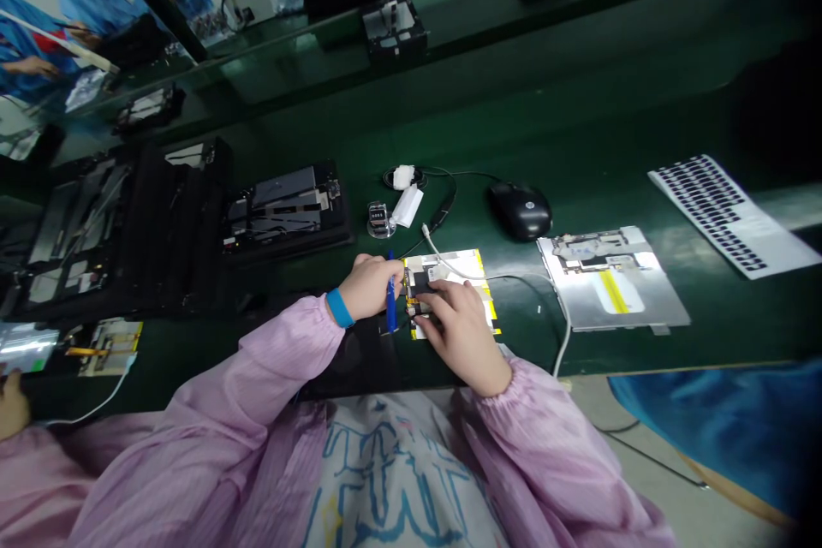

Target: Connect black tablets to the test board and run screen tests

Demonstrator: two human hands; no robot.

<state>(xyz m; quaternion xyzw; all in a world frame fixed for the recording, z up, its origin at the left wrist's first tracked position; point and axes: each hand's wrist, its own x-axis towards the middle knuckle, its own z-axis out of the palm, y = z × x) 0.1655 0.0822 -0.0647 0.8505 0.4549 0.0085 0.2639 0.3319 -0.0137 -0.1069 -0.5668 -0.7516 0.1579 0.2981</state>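
My left hand (369, 285) is closed around a blue pen-like tool (391, 301), held upright at the left edge of a small device board (459, 267) with yellow tape strips. My right hand (457, 327) lies on top of that board, fingers curled and pressing on its dark middle part. A white cable (443, 261) runs across the board's upper side. Both arms wear pink sleeves, and a blue band sits on my left wrist.
A black mouse (520, 210) and a silver metal plate (610, 278) lie to the right, with a sheet of black stickers (725, 214) farther right. Black trays of parts (286, 210) stand to the left. Other workers in blue sit at the far left and top.
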